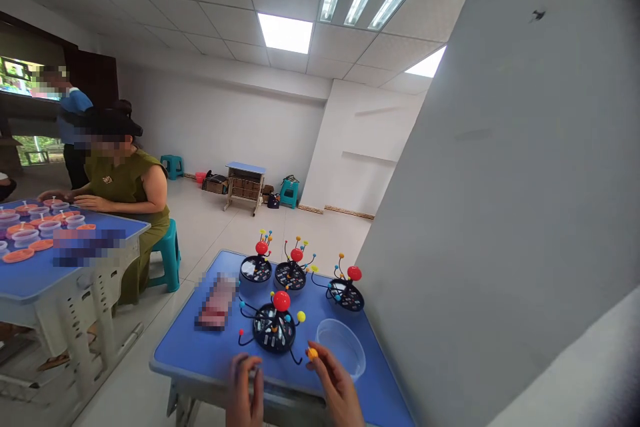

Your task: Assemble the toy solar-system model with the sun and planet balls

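My right hand (336, 381) pinches a small orange ball (313, 353) between thumb and fingertips. The ball is close to the bare end of a bent black arm on the nearest planet model (274, 328). This model has a round black base, a red ball on top and curved arms tipped with blue, yellow and red balls. My left hand (245, 387) is at the table's front edge, its fingers curled in and slightly smeared; what they hold, if anything, I cannot make out. A clear plastic bowl (342, 347) stands just beyond my right hand.
Several similar models, one a red-topped model (347, 290), stand at the back of the blue table (200, 353). A blurred flat item (217, 303) lies left. At another table (115, 217) with bowls and orange lids sits a person (125, 180). A wall (475, 213) rises right.
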`<state>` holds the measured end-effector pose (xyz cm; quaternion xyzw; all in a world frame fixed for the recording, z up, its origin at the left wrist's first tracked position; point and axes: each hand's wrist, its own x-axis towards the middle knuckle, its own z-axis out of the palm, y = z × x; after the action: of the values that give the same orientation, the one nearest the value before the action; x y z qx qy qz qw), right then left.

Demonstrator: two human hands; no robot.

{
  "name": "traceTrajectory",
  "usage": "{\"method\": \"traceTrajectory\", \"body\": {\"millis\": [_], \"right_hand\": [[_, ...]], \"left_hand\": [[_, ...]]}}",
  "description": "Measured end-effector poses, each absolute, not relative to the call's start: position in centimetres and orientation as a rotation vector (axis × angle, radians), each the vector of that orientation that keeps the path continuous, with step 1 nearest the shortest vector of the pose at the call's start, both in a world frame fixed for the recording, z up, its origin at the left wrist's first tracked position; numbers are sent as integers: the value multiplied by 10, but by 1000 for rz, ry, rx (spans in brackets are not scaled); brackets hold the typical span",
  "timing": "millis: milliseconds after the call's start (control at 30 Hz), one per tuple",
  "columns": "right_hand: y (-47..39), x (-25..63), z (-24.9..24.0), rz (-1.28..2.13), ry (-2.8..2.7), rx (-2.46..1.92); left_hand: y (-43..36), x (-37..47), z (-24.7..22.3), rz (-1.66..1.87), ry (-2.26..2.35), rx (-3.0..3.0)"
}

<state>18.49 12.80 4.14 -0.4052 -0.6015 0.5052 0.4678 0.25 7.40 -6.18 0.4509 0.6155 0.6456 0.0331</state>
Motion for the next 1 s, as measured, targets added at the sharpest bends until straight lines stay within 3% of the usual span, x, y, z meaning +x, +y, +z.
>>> {"method": "traceTrajectory", "body": {"millis": [133, 333, 500, 1000], "right_hand": [[123, 181, 45, 1289, -1435, -978], [117, 177, 49, 1375, -1352, -989], [117, 177, 42, 1430, -1309, -1027], [125, 177, 33, 1506, -1094, -926]], "left_hand": [[76, -15, -46, 2012, 1990, 1217], [80, -16, -30, 1833, 1750, 1149], [86, -37, -33, 1946, 1967, 1110], [96, -52, -36, 1859, 1490, 1001]]}}
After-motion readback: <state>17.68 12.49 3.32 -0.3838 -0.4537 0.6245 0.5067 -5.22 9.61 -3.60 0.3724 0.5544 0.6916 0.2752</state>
